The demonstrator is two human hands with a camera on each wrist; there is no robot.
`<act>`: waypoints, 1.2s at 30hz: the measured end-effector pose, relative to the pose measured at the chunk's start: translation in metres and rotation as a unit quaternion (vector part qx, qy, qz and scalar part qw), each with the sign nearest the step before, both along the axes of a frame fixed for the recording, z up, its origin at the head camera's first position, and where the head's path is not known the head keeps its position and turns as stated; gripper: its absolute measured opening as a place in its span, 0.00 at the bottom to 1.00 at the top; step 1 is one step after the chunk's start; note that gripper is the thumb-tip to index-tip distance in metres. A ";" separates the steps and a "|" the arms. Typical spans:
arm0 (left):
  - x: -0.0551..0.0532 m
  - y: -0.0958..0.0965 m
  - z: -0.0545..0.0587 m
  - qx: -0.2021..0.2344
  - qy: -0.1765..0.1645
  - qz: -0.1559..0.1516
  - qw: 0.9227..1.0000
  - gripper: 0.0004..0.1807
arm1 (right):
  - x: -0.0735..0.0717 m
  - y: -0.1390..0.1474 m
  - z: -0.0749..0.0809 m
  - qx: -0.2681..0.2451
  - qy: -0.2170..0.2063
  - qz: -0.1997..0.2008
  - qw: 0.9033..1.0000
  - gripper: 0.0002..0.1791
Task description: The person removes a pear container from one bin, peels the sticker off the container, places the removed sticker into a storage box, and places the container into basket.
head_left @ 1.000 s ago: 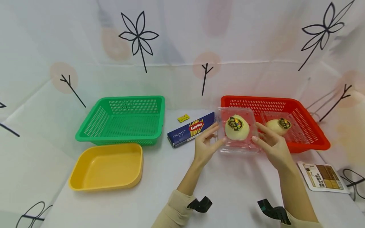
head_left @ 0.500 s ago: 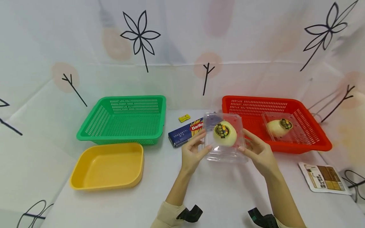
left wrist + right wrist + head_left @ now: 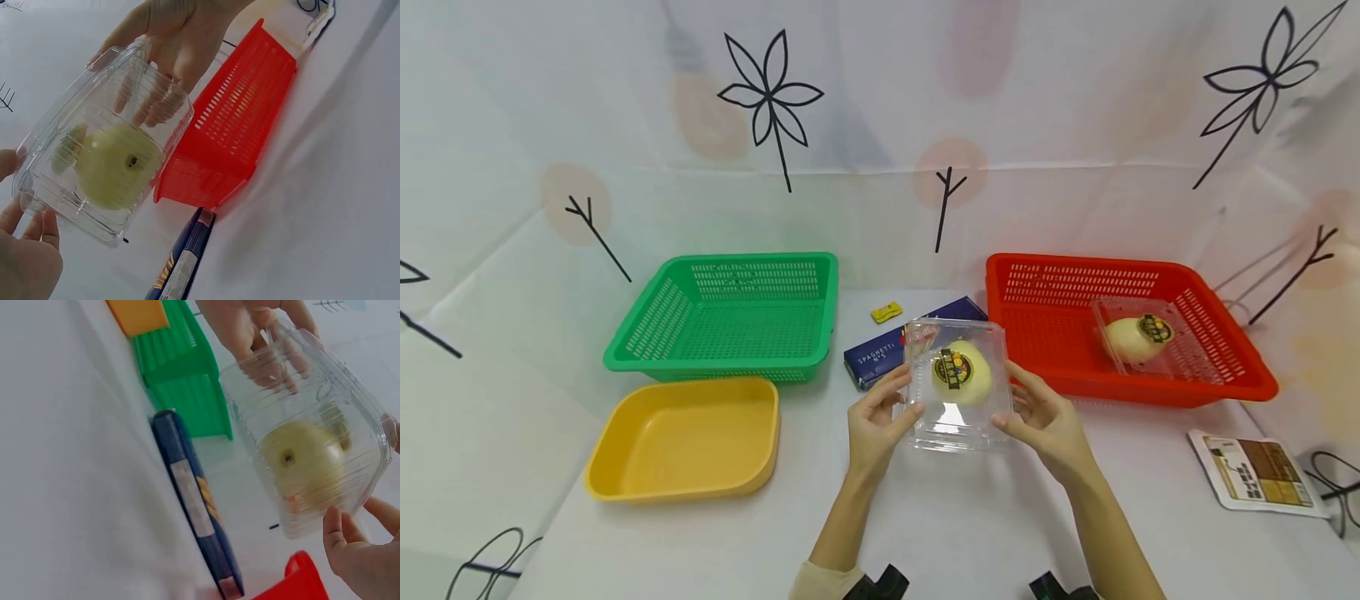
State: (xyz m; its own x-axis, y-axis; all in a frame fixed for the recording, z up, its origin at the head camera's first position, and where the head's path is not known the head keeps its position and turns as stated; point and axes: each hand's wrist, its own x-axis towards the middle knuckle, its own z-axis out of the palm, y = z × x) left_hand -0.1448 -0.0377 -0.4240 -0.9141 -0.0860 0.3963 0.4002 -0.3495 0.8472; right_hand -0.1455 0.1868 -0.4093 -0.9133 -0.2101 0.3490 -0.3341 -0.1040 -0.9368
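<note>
Head view puts a clear box (image 3: 951, 423) just below and right of the middle of the frame, held up off the bench (image 3: 775, 550). Through its lid we see a pale round fruit (image 3: 976, 379) bearing a dark label (image 3: 953, 369). Our left hand (image 3: 875, 427) grips the box by its left side, and our right hand (image 3: 1047, 423) grips it by the right side, both with the thumb towards us. From the left wrist we see the box at the left of the frame, the fruit showing through its ribbed plastic; from the right wrist it fills much of the right half.

Behind the box in the head view, and partly covered by it, a blue carton (image 3: 872, 360) lettered "SPAGHETTI N°5" lies aslant on the bench. Just above the carton lies a small yellow sachet (image 3: 887, 312).

Right of centre we have a red basket (image 3: 1045, 333), with a second box (image 3: 1191, 358) inside it towards the right end, also holding a pale labelled fruit. A white and brown pouch (image 3: 1262, 472) lies flat at the lower right. Left of centre stands a green basket (image 3: 760, 325), with a yellow tray (image 3: 688, 437) just below it in the frame. Across the top hangs pale cloth (image 3: 865, 125) printed with black line plants.
</note>
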 end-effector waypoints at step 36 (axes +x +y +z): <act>0.029 -0.035 -0.053 -0.051 -0.094 0.026 0.994 0.20 | 0.019 -0.031 -0.057 0.039 -0.031 0.011 0.999 0.42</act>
State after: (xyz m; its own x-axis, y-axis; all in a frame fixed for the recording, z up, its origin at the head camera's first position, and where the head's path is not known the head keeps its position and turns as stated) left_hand -0.1155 -0.0732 -0.4775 -0.9683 -0.1021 0.2278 0.2462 -0.2404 0.9389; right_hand -0.1265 0.1563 -0.4659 -0.9275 -0.2550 0.2736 -0.2734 -0.0366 -0.9612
